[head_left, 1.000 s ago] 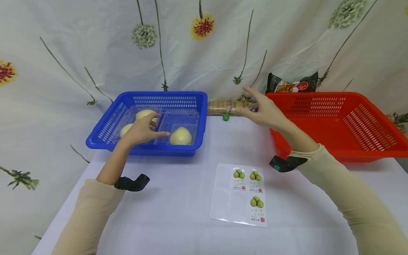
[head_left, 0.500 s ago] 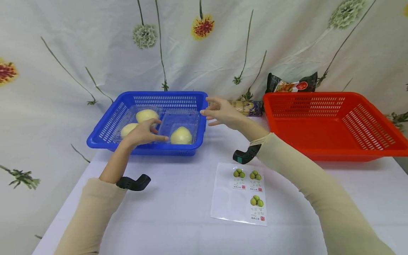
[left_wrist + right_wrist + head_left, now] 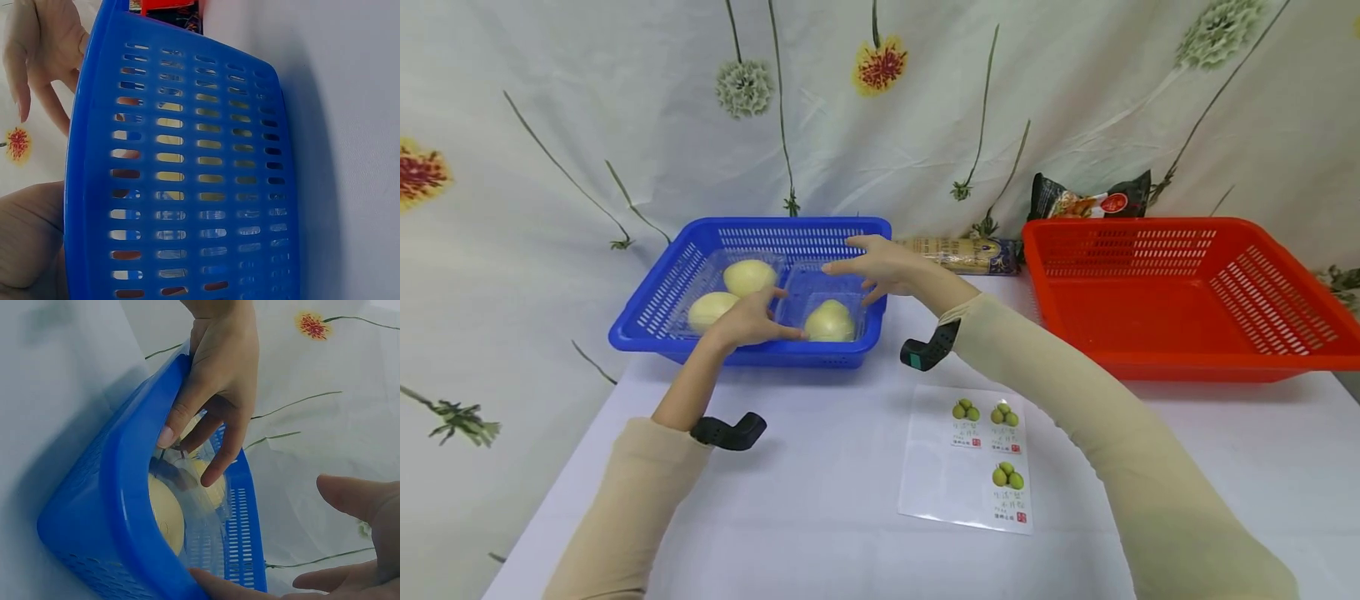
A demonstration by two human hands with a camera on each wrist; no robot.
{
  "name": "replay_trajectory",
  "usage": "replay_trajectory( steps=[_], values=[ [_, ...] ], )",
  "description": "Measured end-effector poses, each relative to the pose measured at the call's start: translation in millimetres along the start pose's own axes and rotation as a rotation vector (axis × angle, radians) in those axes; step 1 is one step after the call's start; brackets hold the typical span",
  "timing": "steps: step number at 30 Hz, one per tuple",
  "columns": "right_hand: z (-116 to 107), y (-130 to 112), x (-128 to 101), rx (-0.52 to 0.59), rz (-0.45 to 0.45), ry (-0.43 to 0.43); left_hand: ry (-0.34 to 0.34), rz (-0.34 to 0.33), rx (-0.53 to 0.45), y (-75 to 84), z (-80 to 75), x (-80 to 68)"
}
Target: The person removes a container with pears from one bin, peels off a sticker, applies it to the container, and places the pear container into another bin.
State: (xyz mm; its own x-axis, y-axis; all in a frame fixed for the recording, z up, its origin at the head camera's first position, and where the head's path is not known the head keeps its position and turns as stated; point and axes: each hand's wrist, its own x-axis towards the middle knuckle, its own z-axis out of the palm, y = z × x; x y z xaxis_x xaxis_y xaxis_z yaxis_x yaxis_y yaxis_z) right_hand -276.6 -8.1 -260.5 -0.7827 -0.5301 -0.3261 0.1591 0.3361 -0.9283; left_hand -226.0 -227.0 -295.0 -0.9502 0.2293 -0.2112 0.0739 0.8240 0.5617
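A blue basket (image 3: 865, 321) (image 3: 187, 156) (image 3: 125, 506) stands at the back left of the white table. Inside it, clear plastic trays (image 3: 823, 283) (image 3: 200, 506) hold three pale yellow round fruits (image 3: 749, 275) (image 3: 711, 308) (image 3: 830, 321). My left hand (image 3: 748, 321) (image 3: 215, 381) rests over the basket's near rim, thumb along the rim, fingers bent down onto the clear tray beside the single fruit (image 3: 165, 512). Over the basket's right side hovers my right hand (image 3: 872, 268) (image 3: 362, 550), fingers spread and holding nothing.
An empty red basket (image 3: 1135, 246) stands at the back right, a dark snack bag (image 3: 1086, 200) behind it. Between the baskets lies a long tan packet (image 3: 962, 252). A sheet of fruit stickers (image 3: 970, 454) lies on the table (image 3: 820, 517). Flowered cloth hangs behind.
My right hand has swept left from the tan packet beside the red basket to above the blue basket. The left hand has stayed at the near rim.
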Motion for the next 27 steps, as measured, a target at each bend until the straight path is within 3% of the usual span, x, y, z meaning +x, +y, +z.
replay_trajectory(
  steps=[17,27],
  values=[
    [21.4,-10.9,17.6,-0.021,0.209,0.047,-0.042,-0.038,0.069,5.4,-5.6,5.3],
    [23.7,-9.2,23.6,0.009,0.223,0.038,-0.032,-0.075,0.128,9.0,-10.1,6.7]
  ],
)
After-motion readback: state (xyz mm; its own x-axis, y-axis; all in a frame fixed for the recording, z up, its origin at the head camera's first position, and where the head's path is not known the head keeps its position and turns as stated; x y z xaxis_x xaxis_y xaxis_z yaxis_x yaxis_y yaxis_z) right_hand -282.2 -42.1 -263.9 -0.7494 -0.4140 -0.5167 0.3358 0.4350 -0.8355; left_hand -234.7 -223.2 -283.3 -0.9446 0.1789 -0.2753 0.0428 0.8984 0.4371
